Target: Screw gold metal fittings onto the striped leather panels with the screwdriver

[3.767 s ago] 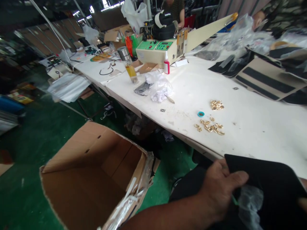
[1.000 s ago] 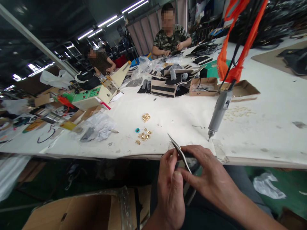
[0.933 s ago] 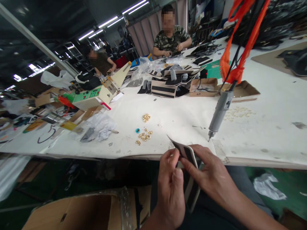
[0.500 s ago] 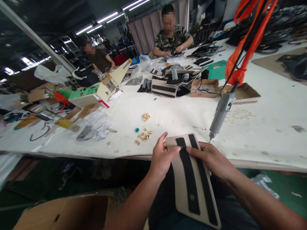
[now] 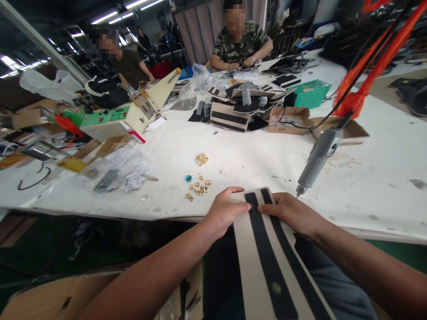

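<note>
head view: the step in hand looks like thumb work at a small fitting (image 5: 253,207) near the top of the striped panel (image 5: 278,253), which slants over the lap (image 5: 336,271) at the edge of the counter (image 5: 247,160). left hand (image 5: 224,212) and right hand (image 5: 290,212) each pinch a side, thumbs in front, tips slightly apart. the next move seems to call for a steady grip.

No legible text or numbers.

Your left hand (image 5: 222,214) and right hand (image 5: 295,214) are bare, and you wear dark blue-grey cloth trousers (image 5: 340,280), paler at right
</note>
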Motion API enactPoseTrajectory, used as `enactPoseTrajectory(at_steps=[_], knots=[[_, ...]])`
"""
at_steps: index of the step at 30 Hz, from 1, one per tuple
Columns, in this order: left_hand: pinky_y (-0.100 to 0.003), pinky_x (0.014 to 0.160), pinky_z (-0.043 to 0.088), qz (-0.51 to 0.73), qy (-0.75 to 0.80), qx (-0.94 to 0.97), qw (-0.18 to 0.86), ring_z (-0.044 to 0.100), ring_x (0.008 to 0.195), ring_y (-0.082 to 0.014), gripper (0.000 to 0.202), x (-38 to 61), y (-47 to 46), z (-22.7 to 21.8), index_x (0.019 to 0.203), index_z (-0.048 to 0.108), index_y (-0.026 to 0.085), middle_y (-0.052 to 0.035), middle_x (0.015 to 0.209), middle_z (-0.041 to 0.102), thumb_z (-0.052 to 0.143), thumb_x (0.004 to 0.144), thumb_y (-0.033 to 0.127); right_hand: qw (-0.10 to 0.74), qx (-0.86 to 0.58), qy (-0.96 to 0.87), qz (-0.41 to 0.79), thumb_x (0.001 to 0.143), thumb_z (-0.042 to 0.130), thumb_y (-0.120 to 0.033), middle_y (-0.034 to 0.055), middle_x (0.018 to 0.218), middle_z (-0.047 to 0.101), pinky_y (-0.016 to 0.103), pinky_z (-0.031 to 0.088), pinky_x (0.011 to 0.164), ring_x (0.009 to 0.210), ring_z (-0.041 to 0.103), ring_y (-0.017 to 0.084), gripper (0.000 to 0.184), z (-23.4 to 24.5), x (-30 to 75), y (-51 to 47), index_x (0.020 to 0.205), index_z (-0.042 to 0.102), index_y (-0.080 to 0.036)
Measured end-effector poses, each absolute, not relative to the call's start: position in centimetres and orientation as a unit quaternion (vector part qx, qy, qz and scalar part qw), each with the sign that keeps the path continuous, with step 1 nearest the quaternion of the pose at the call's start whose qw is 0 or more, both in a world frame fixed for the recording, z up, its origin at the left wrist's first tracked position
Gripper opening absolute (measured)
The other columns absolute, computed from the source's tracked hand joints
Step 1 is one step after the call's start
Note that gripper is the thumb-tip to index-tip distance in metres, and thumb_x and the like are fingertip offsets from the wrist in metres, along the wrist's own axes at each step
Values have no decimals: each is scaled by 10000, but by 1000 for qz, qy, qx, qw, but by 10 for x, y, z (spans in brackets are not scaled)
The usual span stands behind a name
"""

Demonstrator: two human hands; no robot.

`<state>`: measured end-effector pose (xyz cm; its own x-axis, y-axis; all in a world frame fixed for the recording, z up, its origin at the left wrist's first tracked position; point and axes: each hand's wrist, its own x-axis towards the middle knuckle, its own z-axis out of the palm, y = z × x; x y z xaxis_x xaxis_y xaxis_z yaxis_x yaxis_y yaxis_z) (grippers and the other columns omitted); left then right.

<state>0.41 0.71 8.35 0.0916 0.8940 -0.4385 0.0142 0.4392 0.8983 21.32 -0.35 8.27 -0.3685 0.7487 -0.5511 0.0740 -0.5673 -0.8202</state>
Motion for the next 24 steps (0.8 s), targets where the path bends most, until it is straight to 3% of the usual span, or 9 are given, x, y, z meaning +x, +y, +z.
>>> enactPoseTrajectory(at_steps=[5,11,19,24], knots=[[-304,630,556,282,618,436,590,741,779,-260,592,7,16,63,1235,726,186,-69,879,778,840,655,211,158,-585,-496,622,867,655,-353,81,804,806,279,537,555,665,746,238,217,71,209,5,874,765,-167],[-280,570,530,226,641,479,555,722,747,-251,585,11,28,60,1212,737,194,-40,830,746,812,634,161,109,-604,-574,541,817,668,-261,36,688,748,259,458,527,622,688,200,131,64,210,23,750,725,-165],[-287,624,523,181,655,536,501,727,836,-257,506,15,35,60,1148,731,214,-45,922,748,819,653,154,122,-614,-636,451,812,692,-225,14,807,755,267,450,627,774,698,206,61,59,210,26,864,689,-193],[-302,668,546,157,651,572,473,733,836,-248,482,17,38,58,1155,729,210,-39,941,757,824,686,157,120,-618,-643,435,842,679,-219,20,763,735,273,418,611,733,680,199,62,59,209,29,790,654,-196]])
